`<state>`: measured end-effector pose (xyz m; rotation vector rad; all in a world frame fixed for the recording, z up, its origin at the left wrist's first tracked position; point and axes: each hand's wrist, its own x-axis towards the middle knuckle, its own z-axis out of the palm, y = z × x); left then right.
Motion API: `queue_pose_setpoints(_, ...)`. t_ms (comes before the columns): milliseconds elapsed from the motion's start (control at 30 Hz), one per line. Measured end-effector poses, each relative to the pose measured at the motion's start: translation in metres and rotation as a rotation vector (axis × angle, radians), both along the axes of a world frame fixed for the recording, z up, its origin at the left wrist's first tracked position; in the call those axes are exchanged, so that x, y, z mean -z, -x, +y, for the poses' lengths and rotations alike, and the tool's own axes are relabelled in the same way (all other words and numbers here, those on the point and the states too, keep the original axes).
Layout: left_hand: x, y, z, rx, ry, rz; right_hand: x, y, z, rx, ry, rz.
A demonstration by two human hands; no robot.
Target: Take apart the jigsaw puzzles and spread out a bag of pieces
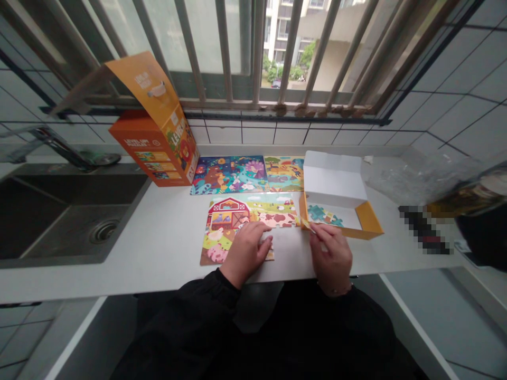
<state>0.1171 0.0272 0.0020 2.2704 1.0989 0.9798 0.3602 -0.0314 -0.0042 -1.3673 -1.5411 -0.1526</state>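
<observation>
By the desk's front edge, your left hand is lying loosely spread on the farm puzzle — your right hand is pinching a piece.

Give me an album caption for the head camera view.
Left hand on an unfinished farm puzzle, right hand pinching a piece beside an open yellow box.

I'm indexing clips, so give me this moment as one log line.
left hand: on farm puzzle | right hand: pinching puzzle piece | farm puzzle: incomplete | box: open, loose pieces inside
</observation>
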Motion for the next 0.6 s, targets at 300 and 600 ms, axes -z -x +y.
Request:
queue_pose_setpoints(300,0.001,0.021,-0.006,-0.063,-0.084,0.109,-0.005,-0.034,0.003,0.262,0.084,-0.339)
queue_pose_setpoints(600,0.009,0.049,-0.026,-0.103,-0.081,0.310,0.001,0.062,-0.008,-0.288,0.405,-0.347)
